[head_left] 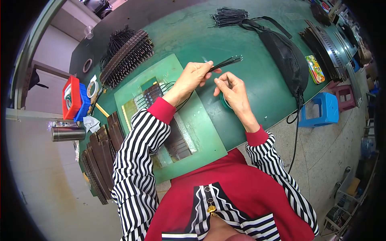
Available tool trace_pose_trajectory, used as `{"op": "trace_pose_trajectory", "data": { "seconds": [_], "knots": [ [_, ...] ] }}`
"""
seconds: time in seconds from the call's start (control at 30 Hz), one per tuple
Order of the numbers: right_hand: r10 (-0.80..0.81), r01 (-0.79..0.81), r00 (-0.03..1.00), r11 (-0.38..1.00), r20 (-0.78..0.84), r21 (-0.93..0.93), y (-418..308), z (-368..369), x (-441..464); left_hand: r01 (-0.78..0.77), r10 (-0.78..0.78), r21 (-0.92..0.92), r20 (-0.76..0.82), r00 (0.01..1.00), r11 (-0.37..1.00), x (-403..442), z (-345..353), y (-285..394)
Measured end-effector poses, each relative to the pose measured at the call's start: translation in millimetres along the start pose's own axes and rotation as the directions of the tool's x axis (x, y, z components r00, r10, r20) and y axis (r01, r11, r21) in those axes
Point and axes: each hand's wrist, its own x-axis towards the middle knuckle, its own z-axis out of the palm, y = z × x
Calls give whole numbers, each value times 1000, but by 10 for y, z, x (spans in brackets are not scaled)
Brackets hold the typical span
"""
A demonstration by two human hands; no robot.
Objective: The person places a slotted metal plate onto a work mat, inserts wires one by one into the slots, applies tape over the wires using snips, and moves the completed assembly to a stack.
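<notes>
My left hand (pixel 195 76) is closed round a bundle of thin black wires (pixel 228 62), whose light tips point to the right. Some of the wires trail back under my wrist toward a dark strip (pixel 152 93) on a light green board (pixel 205 132). Just right of the bundle, my right hand (pixel 233 89) has its thumb and fingers bent together in a pinch; what it holds, if anything, is too small to tell. A green ring (pixel 224 100), perhaps a roll of tape, shows partly behind the right hand.
Stacked dark strips with wires (pixel 128 56) lie at the upper left, near red (pixel 71 98) and blue bins (pixel 83 103). A steel flask (pixel 68 134) sits at the left edge. Beyond my hands are another wire bundle (pixel 229 17) and a black mesh bag (pixel 283 60).
</notes>
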Motion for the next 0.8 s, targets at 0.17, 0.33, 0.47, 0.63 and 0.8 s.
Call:
{"op": "trace_pose_trajectory", "data": {
  "seconds": [0.17, 0.33, 0.47, 0.63, 0.8],
  "knots": [
    [-27, 27, 1000, 999, -14, -17, -12, 18, -5, 78, -83, -153, -21, 996, 985, 3, -19, 9],
    [-34, 34, 999, 999, -14, -27, -34, 32, -32, 108, -113, -169, -23, 993, 980, -4, -56, 15],
    [-41, 41, 999, 999, 9, -9, -115, 53, -82, 105, -108, -230, -2, 994, 968, -28, -54, 58],
    [-8, 9, 1000, 998, 26, -59, -190, 47, -128, 49, -77, -174, -156, 985, 983, -47, -6, 72],
    [-23, 23, 1000, 1000, 11, -6, -92, 38, -73, -4, -15, -170, -109, 994, 985, -53, -70, 9]
  ]
}}
